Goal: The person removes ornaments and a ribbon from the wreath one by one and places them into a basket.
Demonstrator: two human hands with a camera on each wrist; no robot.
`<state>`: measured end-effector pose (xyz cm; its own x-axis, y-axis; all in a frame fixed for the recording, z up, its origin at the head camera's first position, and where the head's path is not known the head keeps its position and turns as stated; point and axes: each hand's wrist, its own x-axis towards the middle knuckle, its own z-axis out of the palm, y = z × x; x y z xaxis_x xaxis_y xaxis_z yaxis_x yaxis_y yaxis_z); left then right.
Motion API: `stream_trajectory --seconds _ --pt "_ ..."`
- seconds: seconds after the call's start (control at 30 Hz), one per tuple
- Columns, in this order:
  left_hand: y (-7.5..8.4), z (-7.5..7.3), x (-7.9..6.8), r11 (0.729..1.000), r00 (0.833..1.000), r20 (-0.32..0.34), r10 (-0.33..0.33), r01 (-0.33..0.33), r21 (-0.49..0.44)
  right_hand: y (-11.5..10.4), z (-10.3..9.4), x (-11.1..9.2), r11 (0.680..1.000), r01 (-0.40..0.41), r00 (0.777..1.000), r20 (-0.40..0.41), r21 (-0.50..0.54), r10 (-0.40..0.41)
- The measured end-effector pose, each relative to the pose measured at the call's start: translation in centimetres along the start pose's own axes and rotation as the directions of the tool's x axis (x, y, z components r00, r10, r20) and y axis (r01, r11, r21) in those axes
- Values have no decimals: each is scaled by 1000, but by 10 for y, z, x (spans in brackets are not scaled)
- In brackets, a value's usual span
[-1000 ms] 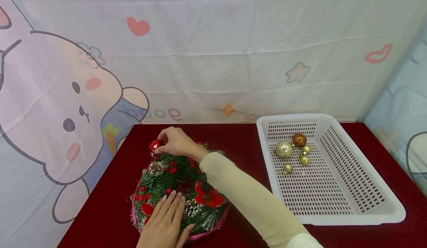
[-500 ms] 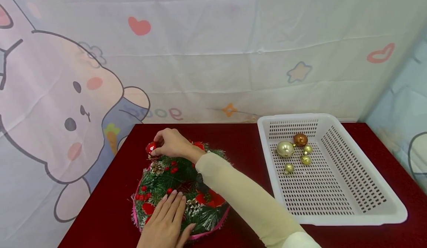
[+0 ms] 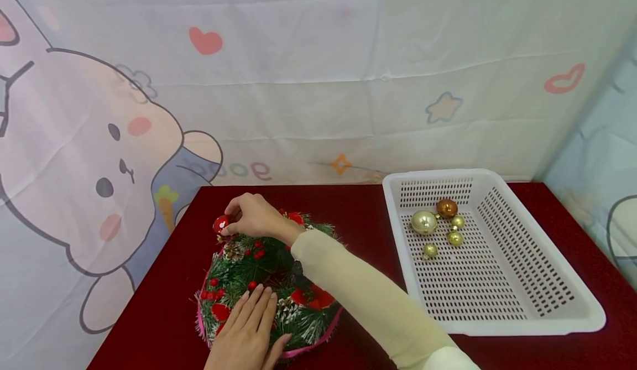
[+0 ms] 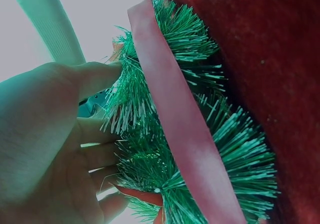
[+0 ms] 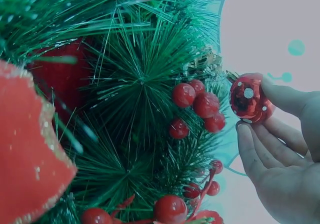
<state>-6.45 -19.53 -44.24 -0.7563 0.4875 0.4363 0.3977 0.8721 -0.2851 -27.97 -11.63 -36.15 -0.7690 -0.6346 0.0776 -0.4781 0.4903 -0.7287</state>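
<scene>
A green wreath [image 3: 239, 270] with red berries, pine cones, red flowers and a pink ribbon [image 4: 170, 104] round its edge lies on the dark red cloth. My right hand [image 3: 256, 216] pinches a shiny red Christmas ball [image 3: 221, 225] at the wreath's far left edge. White dots show on the ball [image 5: 248, 98] in the right wrist view, where thumb and fingers hold it beside a berry cluster [image 5: 200, 104]. Flat on the near side of the wreath rests my left hand [image 3: 246, 326], fingers straight. In the left wrist view its thumb and fingers touch the green bristles [image 4: 135, 99].
A white perforated basket [image 3: 497, 327] stands on the right of the table. In it lie several gold balls, the largest a pale gold one [image 3: 424, 222], and a copper-brown ball [image 3: 447, 208]. A printed cloth backdrop [image 3: 318, 82] hangs behind the table.
My right hand has moved a little to the left with the red Christmas ball, along the wreath's far left edge. The left hand stays in place on the wreath.
</scene>
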Motion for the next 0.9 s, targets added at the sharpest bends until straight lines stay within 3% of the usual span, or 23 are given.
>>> stream_trajectory --seconds 0.9 --pt "-1 0 0 1000 1000 -12 -1 1 -3 -11 -48 -18 999 17 1000 -15 45 -17"
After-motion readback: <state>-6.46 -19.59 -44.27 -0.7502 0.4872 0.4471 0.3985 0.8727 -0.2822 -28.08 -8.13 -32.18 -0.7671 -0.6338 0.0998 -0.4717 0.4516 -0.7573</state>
